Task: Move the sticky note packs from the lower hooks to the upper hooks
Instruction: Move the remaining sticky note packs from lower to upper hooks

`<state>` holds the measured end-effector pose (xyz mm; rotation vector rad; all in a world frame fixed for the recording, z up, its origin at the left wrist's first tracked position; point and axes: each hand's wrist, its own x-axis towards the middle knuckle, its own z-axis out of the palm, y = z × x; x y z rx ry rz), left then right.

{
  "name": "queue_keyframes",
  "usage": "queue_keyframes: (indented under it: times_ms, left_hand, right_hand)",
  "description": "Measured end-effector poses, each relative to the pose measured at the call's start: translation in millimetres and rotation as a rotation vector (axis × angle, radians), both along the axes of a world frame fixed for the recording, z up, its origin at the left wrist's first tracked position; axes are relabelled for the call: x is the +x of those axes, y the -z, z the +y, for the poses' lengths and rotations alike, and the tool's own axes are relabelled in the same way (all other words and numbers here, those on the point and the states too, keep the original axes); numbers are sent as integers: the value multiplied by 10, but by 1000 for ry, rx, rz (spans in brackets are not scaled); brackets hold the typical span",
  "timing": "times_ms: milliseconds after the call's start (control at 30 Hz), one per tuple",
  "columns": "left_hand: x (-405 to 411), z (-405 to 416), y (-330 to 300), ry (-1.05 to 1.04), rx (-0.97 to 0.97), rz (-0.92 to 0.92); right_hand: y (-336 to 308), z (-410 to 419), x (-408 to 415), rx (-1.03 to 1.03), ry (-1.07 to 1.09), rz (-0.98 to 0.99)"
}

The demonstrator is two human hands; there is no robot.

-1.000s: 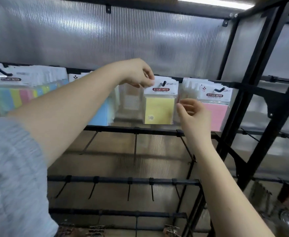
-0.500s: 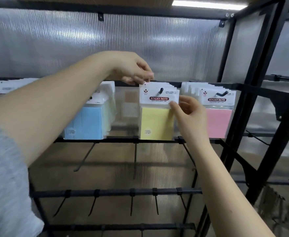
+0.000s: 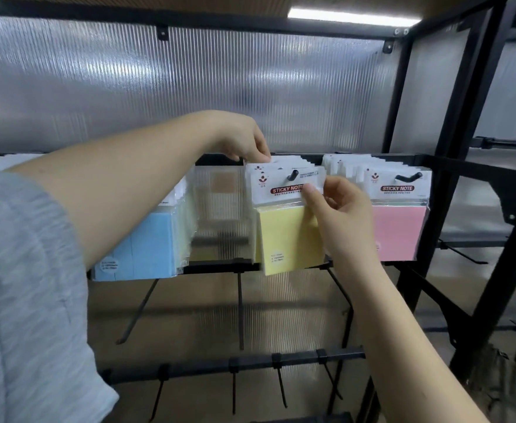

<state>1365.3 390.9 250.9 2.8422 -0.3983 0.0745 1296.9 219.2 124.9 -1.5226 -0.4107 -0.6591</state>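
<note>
While both hands pinch the yellow pack (image 3: pixel 290 236), left hand (image 3: pixel 244 141) seemingly top edge, right hand (image 3: pixel 339 209) header.

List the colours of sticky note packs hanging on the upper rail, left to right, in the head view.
Blue packs → yellow packs → pink packs.

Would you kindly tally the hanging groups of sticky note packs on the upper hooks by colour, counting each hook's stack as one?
Blue stack: 1
Yellow stack: 1
Pink stack: 1
Total: 3 stacks; packs within each overlap too much to count.
</note>
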Motion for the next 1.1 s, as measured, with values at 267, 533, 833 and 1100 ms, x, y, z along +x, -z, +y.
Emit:
queue_keyframes:
  times_ms: [267,533,833,1100]
  left_hand:
    - [-58,-18,-105,95,-14,160]
    - [130,-58,-78,-70,248,-87]
    - [158,-70,17,-10,189,-36]
    - [152,-61,47,-10,210,-170]
  right_hand:
    - [6,-19,-66,69,-12,-20]
    - [32,20,-139,98,18,16]
    - [14,34,-177,96,23,25]
    - [3,10,-203,33,48,56]
